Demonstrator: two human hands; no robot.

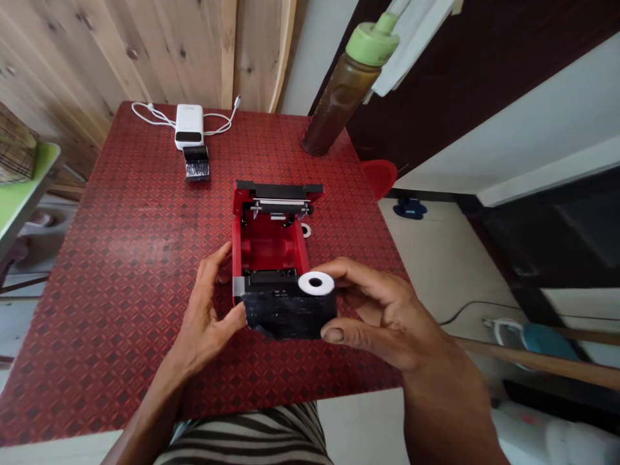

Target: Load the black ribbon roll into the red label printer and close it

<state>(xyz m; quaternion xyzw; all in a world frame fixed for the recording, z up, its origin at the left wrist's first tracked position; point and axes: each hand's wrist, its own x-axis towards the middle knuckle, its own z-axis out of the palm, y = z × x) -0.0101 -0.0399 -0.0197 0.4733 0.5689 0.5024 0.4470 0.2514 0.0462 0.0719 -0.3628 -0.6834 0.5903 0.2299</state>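
A red and black receipt printer [268, 248] stands on the table with its lid raised, and the paper bay inside is bare red plastic. My right hand [382, 303] pinches a small white paper roll [316, 283] between thumb and fingers at the printer's front right corner. From the roll a shiny black strip [290, 315] stretches left, hiding much of the printer's front. My left hand [208, 310] is round the printer's left side, fingers along the wall and thumb near the front. Whether that thumb also touches the strip's left end, I cannot tell.
The red patterned table [145, 258] carries a white power bank [189, 126] with a white cable, a crumpled black piece [196, 164], and a tall brown bottle [341, 90] with a green cap at the back right. A small white ring [306, 230] lies beside the printer.
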